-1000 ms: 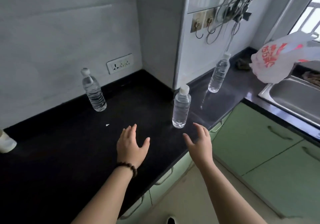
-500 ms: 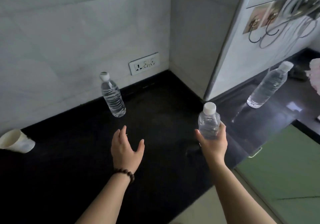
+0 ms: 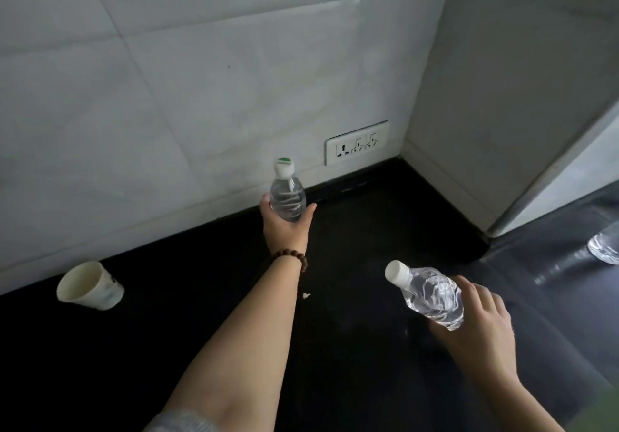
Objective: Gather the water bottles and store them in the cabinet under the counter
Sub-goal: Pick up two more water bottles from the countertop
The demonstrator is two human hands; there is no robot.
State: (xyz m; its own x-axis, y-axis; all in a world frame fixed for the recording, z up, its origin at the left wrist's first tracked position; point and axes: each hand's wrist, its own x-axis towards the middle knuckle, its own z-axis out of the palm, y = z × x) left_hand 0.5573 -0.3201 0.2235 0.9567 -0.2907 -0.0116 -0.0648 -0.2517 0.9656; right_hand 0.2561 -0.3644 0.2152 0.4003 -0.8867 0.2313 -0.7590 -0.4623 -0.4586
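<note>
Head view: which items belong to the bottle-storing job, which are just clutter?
Job:
- upright bottle, gripped by left hand
- tilted bottle, gripped by right hand
- third bottle, on counter at right edge

Clutter:
- tipped paper cup
- wall socket

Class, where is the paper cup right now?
The paper cup lies on its side at the head view's left, on the black counter near the wall, left of the left hand.

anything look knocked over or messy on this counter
Yes: a white paper cup lies tipped on its side near the wall at the far left of the black counter, mouth open, nothing visibly spilled. A small white scrap sits beside the left forearm. The bottles look intact.
</note>
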